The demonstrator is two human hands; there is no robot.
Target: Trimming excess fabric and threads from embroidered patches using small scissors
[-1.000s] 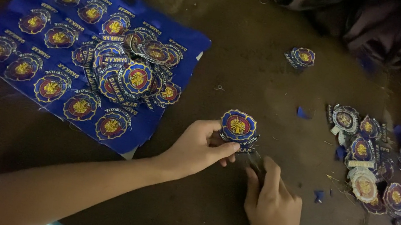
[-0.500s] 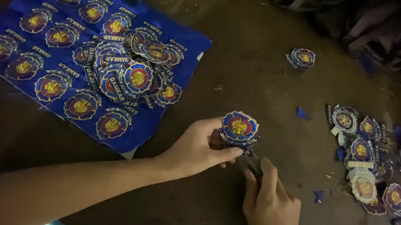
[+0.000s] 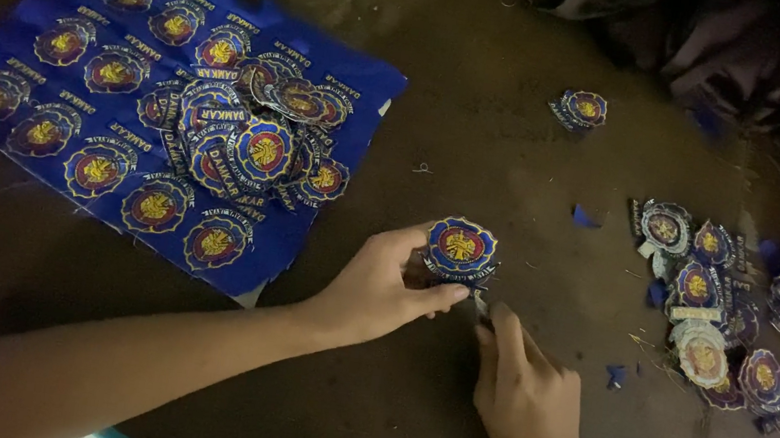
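Blue round patch [image 3: 460, 248] pinched in left hand [image 3: 372, 290] fingertips.

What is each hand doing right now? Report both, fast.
Left hand: closed on a round embroidered badge, pinched at its edge.
Right hand: fingers curled by the badge's lower edge; whether it grips anything cannot be told.

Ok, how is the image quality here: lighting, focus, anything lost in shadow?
Head view: dim and warm-toned, with the top right corner and left edge sinking into shadow. The embroidered patch in the left hand is fairly sharp. The right hand is softer, and whatever it holds under the patch is too dark to identify. The blue sheet of patches reads clearly, without glare.
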